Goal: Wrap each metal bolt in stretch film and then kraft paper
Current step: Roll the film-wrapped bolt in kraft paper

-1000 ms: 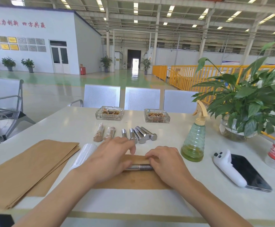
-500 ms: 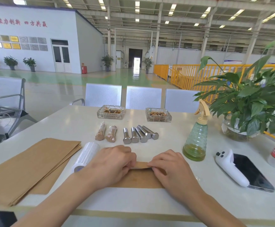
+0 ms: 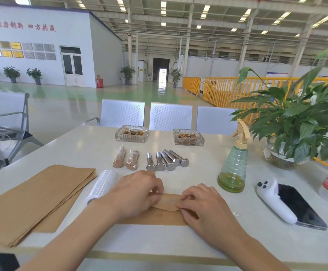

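Paper (image 3: 164, 200) is creasing softly as left hand (image 3: 133, 194) and right hand (image 3: 204, 206) are pinching its fold, heavy bolt presumably inside.

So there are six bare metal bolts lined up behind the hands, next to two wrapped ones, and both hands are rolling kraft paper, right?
Not quite: the head view shows four bare metal bolts, not six. The rest holds: they lie behind the hands beside two wrapped bolts, and the left hand and right hand are both rolling the kraft paper.
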